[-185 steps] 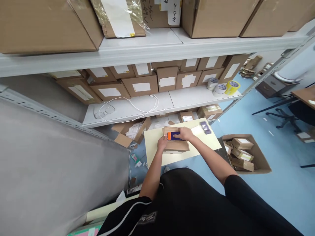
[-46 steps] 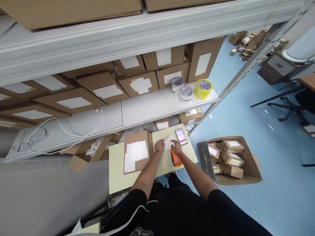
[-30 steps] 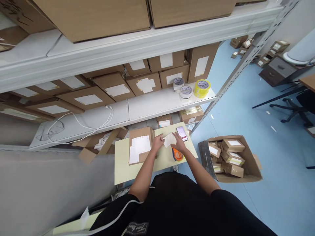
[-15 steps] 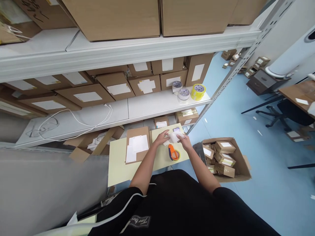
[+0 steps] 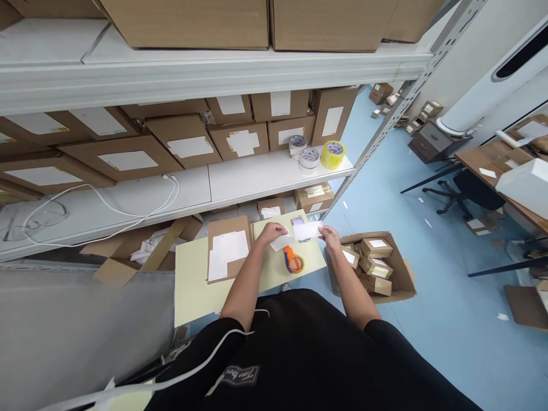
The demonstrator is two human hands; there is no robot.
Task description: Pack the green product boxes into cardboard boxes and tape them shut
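Observation:
My right hand (image 5: 329, 236) pinches the right end of a white paper slip (image 5: 307, 230), held out flat above the pale yellow board (image 5: 201, 297). My left hand (image 5: 273, 233) is closed on the upper left edge of a second white piece of paper (image 5: 281, 242). Just below the papers lies an orange tape dispenser (image 5: 293, 260) with a yellow-edged roll. Left of my left hand, a flat cardboard box (image 5: 242, 269) carries white sheets (image 5: 229, 249). Behind the slip, a phone-like object (image 5: 297, 221) is partly covered and blurred.
Three tape rolls (image 5: 309, 159) stand on the shelf (image 5: 252, 178) ahead, before labelled cartons (image 5: 186, 146). To the right on the floor sits a large open carton (image 5: 402, 277) holding several small boxes. A white cable (image 5: 128, 214) hangs over the shelf's front edge.
My hands have moved apart. The bunched white paper between them now shows as two separate pieces, one in each hand. The view has shifted slightly to the right.

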